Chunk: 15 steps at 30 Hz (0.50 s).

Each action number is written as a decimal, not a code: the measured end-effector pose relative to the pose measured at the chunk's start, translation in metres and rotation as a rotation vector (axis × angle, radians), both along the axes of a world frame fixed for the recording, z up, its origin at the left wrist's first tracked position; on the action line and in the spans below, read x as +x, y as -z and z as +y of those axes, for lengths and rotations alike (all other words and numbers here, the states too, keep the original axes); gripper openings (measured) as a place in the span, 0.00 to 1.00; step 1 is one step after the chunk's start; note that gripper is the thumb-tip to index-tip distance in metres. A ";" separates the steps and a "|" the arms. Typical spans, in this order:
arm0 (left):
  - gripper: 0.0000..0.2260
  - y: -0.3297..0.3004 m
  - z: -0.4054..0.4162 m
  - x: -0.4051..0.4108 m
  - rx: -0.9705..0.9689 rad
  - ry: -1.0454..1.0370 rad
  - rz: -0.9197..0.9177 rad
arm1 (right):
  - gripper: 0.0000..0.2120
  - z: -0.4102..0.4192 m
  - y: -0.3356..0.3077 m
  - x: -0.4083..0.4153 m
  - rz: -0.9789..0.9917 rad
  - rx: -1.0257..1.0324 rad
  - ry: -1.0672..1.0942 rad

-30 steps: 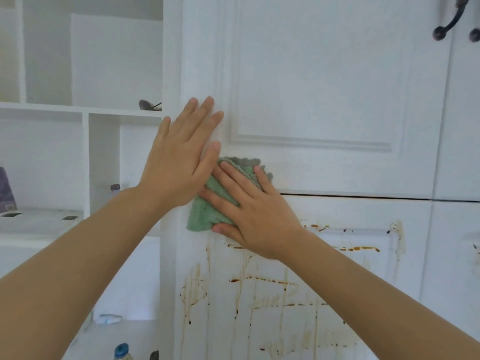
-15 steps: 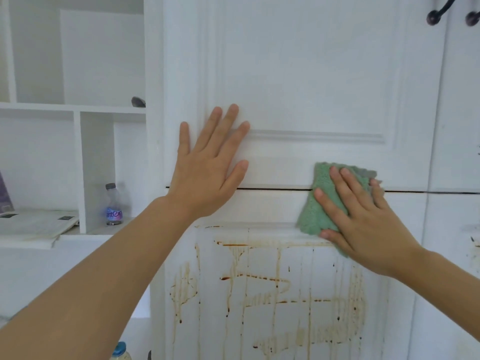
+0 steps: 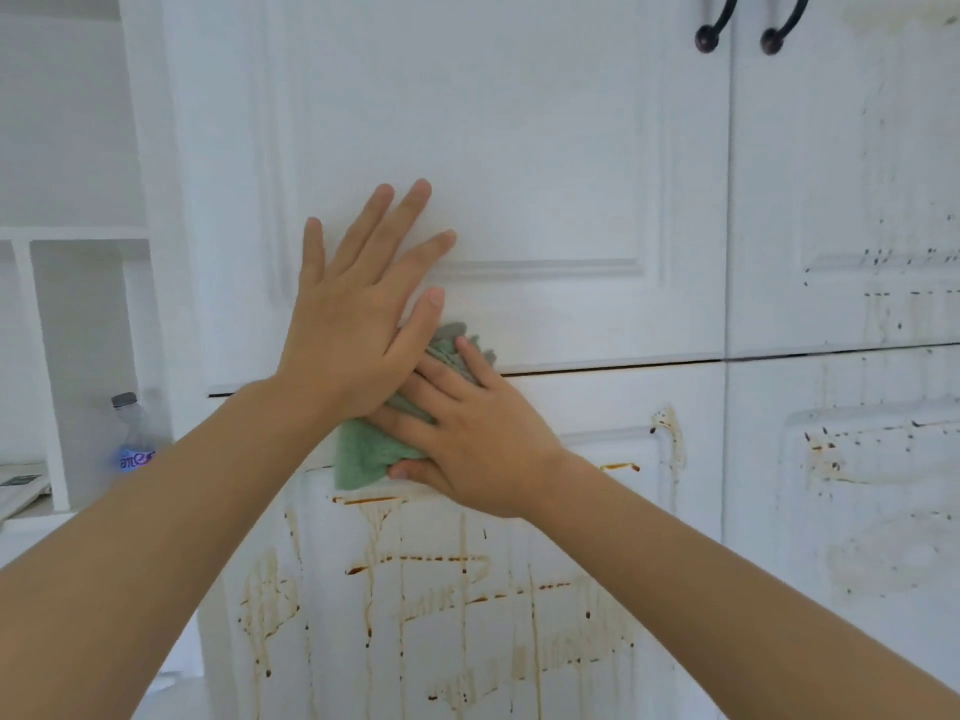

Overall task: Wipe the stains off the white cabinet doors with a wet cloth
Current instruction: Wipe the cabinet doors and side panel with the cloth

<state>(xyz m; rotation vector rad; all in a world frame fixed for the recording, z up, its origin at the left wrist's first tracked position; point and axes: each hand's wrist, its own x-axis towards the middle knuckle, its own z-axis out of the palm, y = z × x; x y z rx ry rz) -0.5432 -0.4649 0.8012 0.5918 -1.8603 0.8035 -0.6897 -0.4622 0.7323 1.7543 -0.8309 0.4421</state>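
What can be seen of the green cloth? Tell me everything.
The green cloth looks like soft, fuzzy terry, crumpled and folded, with a greyer edge at its top. It lies pressed flat against the white cabinet front, across the seam between the upper and lower doors. The right hand covers most of it; the left hand overlaps its upper-left part.

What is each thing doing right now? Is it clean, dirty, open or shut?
Left hand: flat on upper door.
Right hand: pressing cloth.
Green cloth: crumpled against cabinet.
Upper left door: shut, clean.
Lower left door: shut, brown streaks.
Right doors: shut, speckled.
Water bottle: upright, capped.
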 end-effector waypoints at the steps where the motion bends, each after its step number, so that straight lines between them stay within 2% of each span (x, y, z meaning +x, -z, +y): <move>1: 0.22 0.000 0.000 -0.007 -0.008 0.010 -0.011 | 0.28 0.002 0.002 -0.014 -0.015 -0.002 0.004; 10: 0.22 0.011 -0.003 -0.067 0.009 -0.010 0.019 | 0.29 0.026 0.018 -0.146 -0.164 -0.018 0.160; 15: 0.22 0.013 -0.008 -0.072 -0.022 -0.097 0.002 | 0.30 0.035 0.035 -0.179 -0.457 -0.013 0.237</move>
